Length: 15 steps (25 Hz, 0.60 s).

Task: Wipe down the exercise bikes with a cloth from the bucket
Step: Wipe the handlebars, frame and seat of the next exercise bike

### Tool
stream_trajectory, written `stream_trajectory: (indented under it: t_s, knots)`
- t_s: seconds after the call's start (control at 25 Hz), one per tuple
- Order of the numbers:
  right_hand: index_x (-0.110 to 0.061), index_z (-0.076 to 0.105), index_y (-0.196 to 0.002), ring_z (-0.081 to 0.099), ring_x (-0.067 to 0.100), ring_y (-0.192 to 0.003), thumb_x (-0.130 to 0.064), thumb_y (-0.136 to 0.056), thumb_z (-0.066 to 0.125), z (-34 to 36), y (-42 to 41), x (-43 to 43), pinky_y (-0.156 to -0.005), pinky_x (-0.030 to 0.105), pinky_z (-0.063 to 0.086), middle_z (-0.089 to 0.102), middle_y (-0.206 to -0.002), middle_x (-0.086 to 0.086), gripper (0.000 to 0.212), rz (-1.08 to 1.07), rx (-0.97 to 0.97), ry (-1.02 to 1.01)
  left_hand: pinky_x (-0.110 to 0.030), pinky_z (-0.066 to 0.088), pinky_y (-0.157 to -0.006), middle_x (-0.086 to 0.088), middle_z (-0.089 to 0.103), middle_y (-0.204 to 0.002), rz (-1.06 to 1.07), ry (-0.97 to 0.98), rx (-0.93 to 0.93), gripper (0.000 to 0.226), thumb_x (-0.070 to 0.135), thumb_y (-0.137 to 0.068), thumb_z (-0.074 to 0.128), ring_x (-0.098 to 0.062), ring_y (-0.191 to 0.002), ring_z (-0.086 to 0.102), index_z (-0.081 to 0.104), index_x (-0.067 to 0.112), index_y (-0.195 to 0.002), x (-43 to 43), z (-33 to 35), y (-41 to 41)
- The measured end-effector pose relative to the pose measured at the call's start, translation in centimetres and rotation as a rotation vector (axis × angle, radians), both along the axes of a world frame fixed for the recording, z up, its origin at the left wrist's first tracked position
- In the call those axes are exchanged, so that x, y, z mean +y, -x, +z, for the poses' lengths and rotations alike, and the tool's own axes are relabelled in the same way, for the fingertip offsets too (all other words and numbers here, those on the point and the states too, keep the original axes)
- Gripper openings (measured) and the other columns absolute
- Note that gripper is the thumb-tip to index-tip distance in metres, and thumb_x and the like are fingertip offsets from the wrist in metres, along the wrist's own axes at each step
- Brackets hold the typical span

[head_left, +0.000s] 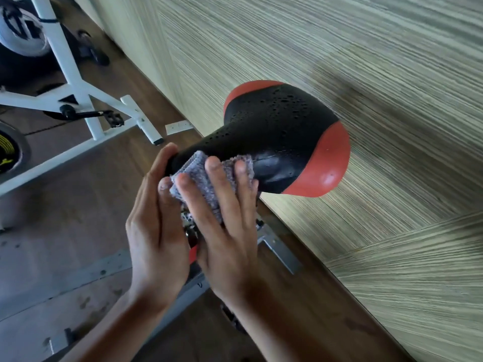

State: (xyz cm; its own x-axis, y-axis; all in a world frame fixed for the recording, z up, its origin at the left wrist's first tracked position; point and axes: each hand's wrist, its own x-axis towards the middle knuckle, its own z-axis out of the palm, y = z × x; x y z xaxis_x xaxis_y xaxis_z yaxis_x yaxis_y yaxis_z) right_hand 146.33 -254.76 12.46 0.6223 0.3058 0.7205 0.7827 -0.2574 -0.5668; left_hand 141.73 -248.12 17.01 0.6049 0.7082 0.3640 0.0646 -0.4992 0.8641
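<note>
A black bike saddle with red rear corners fills the middle of the view, and water drops dot its top. A folded grey cloth is pressed against the near side of the saddle's narrow nose. My right hand lies flat over the cloth with its fingers spread. My left hand wraps around the tip of the nose, its thumb over the top and its fingertips touching the cloth's edge. The bucket is out of view.
A white exercise bike frame with a black pedal stands on the wooden floor at the upper left. A striped light-wood wall runs close behind the saddle. Grey metal base bars of this bike lie below my hands.
</note>
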Motion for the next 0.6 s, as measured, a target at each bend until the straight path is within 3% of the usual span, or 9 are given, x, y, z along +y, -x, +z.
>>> stream_trajectory:
  t_s: [0.12, 0.24, 0.36, 0.48, 0.6]
  knots:
    - [-0.025, 0.034, -0.149, -0.003, 0.015, -0.155, 0.009, -0.095, 0.057, -1.0, -3.4, -3.0, -0.124, 0.054, 0.009, 0.026, -0.158, 0.003, 0.068, -0.136, 0.033, 0.113, -0.056, 0.021, -0.120, -0.003, 0.044, -0.151, 0.088, -0.236, 0.073, 0.044, 0.019, -0.105, 0.034, -0.023, -0.144, 0.035, 0.042, 0.009, -0.147, -0.9, 0.7, -0.1]
    - [-0.022, 0.040, -0.149, -0.004, 0.016, -0.155, 0.012, -0.093, 0.058, -1.8, -5.3, -6.5, -0.125, 0.057, 0.008, 0.027, -0.159, 0.005, 0.068, -0.328, 0.038, 0.183, -0.047, -0.005, -0.123, -0.011, 0.029, -0.157, -0.040, -0.695, 0.252, 0.052, 0.023, -0.099, 0.043, -0.028, -0.152, 0.014, 0.036, 0.006, -0.148, -2.9, 0.7, -0.2]
    - [-0.016, 0.042, -0.149, 0.001, 0.025, -0.155, 0.007, -0.101, 0.044, -1.2, -4.4, -6.8, -0.124, 0.059, 0.011, 0.026, -0.161, 0.010, 0.054, -0.302, 0.168, 0.062, -0.047, -0.007, -0.122, -0.011, 0.017, -0.162, -0.062, -0.836, 0.394, 0.060, 0.025, -0.097, 0.051, -0.025, -0.154, -0.003, 0.034, 0.005, -0.151, -4.0, -0.5, -0.1]
    - [-0.017, 0.044, -0.148, 0.003, 0.022, -0.155, -0.014, -0.109, 0.028, -0.8, -4.6, -7.7, -0.126, 0.047, 0.009, 0.028, -0.161, 0.005, 0.042, -0.211, 0.048, 0.189, -0.049, -0.007, -0.122, -0.012, 0.012, -0.163, -0.017, -0.870, 0.473, 0.068, 0.026, -0.094, 0.056, -0.026, -0.153, -0.008, 0.028, 0.008, -0.154, -4.1, -0.8, -0.2]
    - [-0.011, 0.039, -0.151, 0.009, 0.035, -0.155, -0.001, -0.104, 0.040, 0.3, -5.9, -8.8, -0.127, 0.036, 0.012, 0.022, -0.164, 0.011, 0.048, -0.257, 0.260, 0.040, -0.052, -0.008, -0.121, -0.012, 0.010, -0.164, -0.005, -0.894, 0.521, 0.072, 0.027, -0.093, 0.057, -0.027, -0.153, -0.009, 0.025, 0.010, -0.155, -4.1, -0.8, -0.2]
